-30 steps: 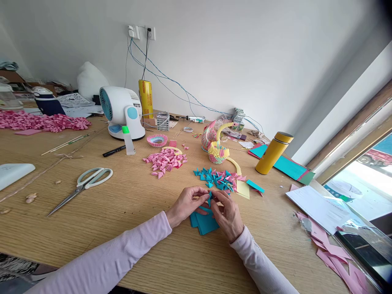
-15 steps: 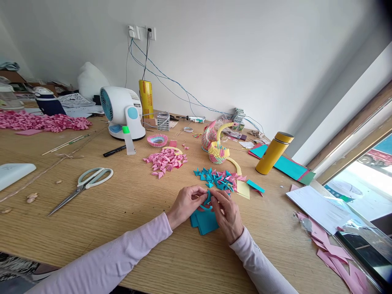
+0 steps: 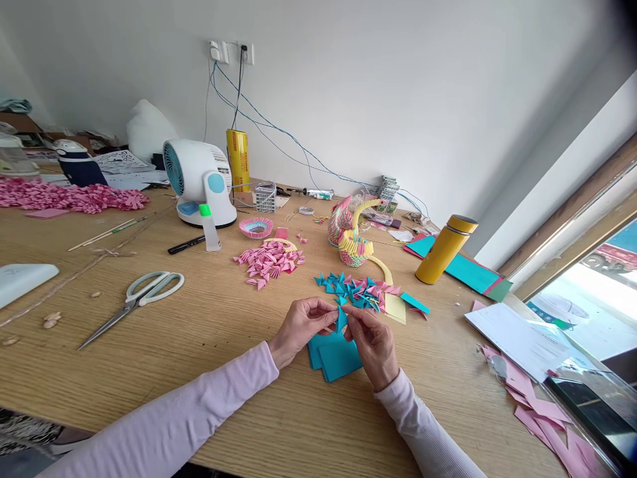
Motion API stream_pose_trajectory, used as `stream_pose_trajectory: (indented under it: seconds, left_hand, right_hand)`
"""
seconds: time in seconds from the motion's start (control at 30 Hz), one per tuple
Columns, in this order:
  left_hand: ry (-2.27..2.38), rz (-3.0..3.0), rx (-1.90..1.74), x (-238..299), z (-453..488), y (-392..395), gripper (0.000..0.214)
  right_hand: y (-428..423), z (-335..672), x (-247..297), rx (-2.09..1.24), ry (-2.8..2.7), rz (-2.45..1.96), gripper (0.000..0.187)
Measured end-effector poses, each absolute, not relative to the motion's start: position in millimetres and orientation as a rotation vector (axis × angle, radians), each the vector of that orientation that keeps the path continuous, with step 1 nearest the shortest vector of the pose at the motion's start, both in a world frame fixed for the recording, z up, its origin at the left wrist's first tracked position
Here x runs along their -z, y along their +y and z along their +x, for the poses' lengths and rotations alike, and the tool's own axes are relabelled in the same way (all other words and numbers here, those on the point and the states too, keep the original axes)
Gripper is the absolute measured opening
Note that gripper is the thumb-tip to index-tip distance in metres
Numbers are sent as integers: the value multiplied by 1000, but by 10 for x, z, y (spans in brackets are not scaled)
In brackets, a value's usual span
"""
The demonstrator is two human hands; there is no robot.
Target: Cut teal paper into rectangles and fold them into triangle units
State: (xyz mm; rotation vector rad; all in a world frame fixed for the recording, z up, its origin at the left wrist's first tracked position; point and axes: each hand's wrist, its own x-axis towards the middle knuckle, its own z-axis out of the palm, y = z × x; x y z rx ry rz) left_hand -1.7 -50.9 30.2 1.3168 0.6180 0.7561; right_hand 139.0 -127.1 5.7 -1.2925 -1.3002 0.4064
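Observation:
Between my two hands is a small piece of blue folded paper [image 3: 341,320], pinched from both sides. My left hand [image 3: 304,326] grips its left edge with thumb and forefinger. The fingertips of my right hand [image 3: 373,342] press on its right edge. Under and just in front of my hands lie flat blue paper rectangles [image 3: 340,362], partly overlapping. Beyond the fingers spreads a pile of folded blue paper triangles [image 3: 343,287], mixed with pink ones on its right side. A pale yellow paper slip [image 3: 395,308] touches that pile.
Scissors [image 3: 142,295] lie at the left, near a glue bottle [image 3: 211,232] and a white fan [image 3: 196,179]. Pink folded pieces [image 3: 266,261] form a heap. Folded-paper models [image 3: 354,249] stand behind the blue pile. A yellow flask [image 3: 442,252] and pink paper strips [image 3: 542,405] are at the right.
The blue paper has turned from a curved, partly hidden shape to a pointed one facing me. My right hand's fingers have curled in more, and more of the blue rectangles shows.

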Motion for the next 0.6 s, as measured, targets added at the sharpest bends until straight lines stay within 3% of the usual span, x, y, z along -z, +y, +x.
stream_pose_trajectory:
  seconds: [0.6]
  left_hand:
    - [485,1180,-627,-237,-29,-436,30]
  right_hand:
    - [-1297,1427,-116,-416,-1339,-1206,23]
